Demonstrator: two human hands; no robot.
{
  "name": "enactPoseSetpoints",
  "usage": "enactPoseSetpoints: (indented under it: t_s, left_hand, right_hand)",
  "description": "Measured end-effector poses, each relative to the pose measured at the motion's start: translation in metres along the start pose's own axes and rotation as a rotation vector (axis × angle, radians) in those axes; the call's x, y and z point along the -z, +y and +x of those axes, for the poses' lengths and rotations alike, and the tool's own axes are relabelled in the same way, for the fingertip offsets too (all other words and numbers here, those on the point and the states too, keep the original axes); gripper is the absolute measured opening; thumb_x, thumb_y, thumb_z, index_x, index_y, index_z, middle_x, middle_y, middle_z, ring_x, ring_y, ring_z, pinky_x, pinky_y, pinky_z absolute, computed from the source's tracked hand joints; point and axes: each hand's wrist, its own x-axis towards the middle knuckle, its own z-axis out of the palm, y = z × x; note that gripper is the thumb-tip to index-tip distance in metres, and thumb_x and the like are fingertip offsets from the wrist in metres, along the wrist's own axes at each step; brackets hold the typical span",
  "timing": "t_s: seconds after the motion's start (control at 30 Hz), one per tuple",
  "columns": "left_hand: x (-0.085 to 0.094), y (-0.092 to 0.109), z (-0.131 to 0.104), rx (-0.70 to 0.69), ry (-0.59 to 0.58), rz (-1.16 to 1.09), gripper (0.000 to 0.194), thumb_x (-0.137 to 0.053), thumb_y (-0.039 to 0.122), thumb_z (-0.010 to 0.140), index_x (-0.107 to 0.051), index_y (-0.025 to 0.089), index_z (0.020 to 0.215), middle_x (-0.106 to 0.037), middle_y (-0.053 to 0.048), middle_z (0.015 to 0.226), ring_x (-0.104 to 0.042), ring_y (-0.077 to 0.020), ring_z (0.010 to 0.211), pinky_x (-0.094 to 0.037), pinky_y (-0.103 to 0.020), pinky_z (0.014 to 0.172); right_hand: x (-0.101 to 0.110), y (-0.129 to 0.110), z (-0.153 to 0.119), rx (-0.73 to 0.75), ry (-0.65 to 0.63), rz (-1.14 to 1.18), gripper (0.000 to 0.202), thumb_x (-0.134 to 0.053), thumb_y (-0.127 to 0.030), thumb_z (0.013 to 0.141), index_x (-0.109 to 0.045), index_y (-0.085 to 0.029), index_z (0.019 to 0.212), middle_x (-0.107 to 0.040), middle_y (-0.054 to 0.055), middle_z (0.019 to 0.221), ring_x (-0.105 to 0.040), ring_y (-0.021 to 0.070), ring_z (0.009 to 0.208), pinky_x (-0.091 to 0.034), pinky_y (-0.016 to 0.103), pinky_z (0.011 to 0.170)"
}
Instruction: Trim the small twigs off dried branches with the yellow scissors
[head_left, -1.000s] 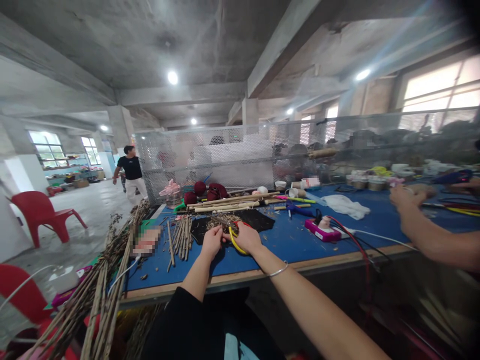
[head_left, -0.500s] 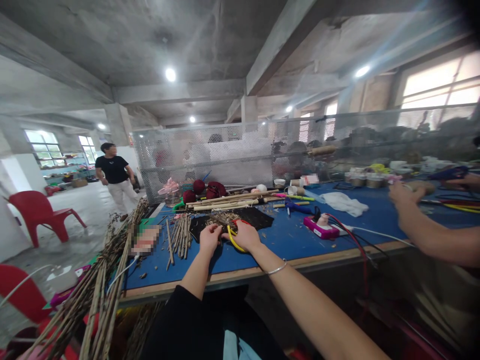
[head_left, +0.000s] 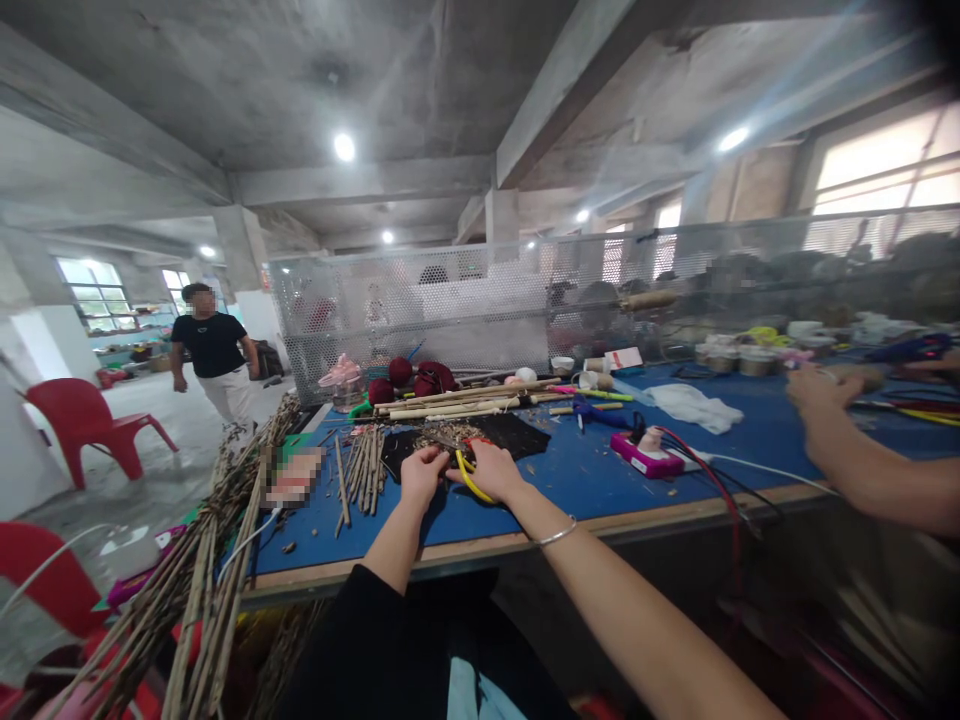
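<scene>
My right hand (head_left: 491, 470), with a silver bangle at the wrist, is closed round yellow-handled cutters (head_left: 472, 482) over the front of a black cloth (head_left: 521, 434). Close beside it, my left hand (head_left: 422, 474) has its fingers pinched together; whatever is between them is too small to make out. Small brown plant scraps (head_left: 442, 434) lie on the cloth just beyond both hands. Left of the cloth is a row of short cut sticks (head_left: 365, 470) on the blue table top (head_left: 457, 525).
A bundle of long dry stalks (head_left: 206, 560) leans over the left table edge. Longer sticks, dark red balls (head_left: 380, 391) and a blue glue gun (head_left: 592, 412) lie behind. A pink power strip (head_left: 646, 458) is right. A co-worker's hands (head_left: 825, 388) are far right.
The person in the black shirt at the left has moved and turned. The view has shifted slightly. My hands stay close together, with the cutters still in my right hand.
</scene>
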Motion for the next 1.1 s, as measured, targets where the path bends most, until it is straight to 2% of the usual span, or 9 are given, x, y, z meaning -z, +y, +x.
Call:
enactPoseSetpoints:
  t_s: [0.17, 0.43, 0.8, 0.93, 1.1]
  left_hand:
    - [0.001, -0.002, 0.002, -0.091, 0.014, 0.05, 0.034, -0.069, 0.031, 0.059, -0.069, 0.008, 0.084, -0.066, -0.007, 0.069, -0.05, -0.0089, 0.047, -0.035, -0.019, 0.04]
    - [0.001, 0.009, -0.005, -0.044, 0.047, 0.1, 0.039, -0.068, 0.026, 0.062, -0.066, 0.008, 0.096, -0.068, -0.011, 0.084, -0.05, -0.0087, 0.046, -0.036, -0.02, 0.04]
    - [0.001, 0.013, -0.008, -0.028, 0.024, 0.133, 0.036, -0.063, 0.025, 0.067, -0.065, 0.007, 0.098, -0.067, -0.008, 0.074, -0.043, -0.0048, 0.038, -0.034, -0.019, 0.038]
    - [0.002, 0.013, -0.007, -0.028, 0.035, 0.154, 0.037, -0.063, 0.026, 0.067, -0.065, 0.008, 0.099, -0.068, -0.01, 0.08, -0.051, -0.0086, 0.044, -0.037, -0.02, 0.041]
    - [0.002, 0.01, -0.005, -0.096, 0.051, 0.184, 0.029, -0.067, 0.023, 0.063, -0.068, 0.009, 0.088, -0.068, -0.01, 0.08, -0.06, -0.0146, 0.064, -0.044, -0.022, 0.056]
  right_hand:
    - [-0.001, 0.001, 0.002, -0.002, -0.029, 0.022, 0.064, -0.047, -0.068, 0.067, -0.049, -0.016, 0.103, -0.06, 0.012, 0.1, -0.054, 0.0251, 0.096, -0.036, 0.033, 0.077]
    - [0.0, -0.001, 0.001, -0.07, -0.025, -0.015, 0.063, -0.042, -0.073, 0.065, -0.055, -0.018, 0.093, -0.064, 0.011, 0.089, -0.059, 0.0256, 0.085, -0.04, 0.032, 0.07]
    - [0.006, -0.007, -0.001, -0.111, -0.046, -0.035, 0.065, -0.039, -0.075, 0.065, -0.058, -0.018, 0.091, -0.065, 0.011, 0.088, -0.06, 0.0249, 0.084, -0.042, 0.031, 0.071]
    - [0.008, -0.01, -0.003, -0.123, -0.057, -0.029, 0.065, -0.038, -0.074, 0.066, -0.058, -0.019, 0.092, -0.064, 0.011, 0.088, -0.06, 0.0242, 0.085, -0.041, 0.03, 0.071]
    - [0.005, -0.01, -0.003, -0.142, -0.073, -0.032, 0.065, -0.036, -0.074, 0.068, -0.058, -0.018, 0.093, -0.064, 0.013, 0.091, -0.06, 0.0244, 0.086, -0.04, 0.03, 0.071]
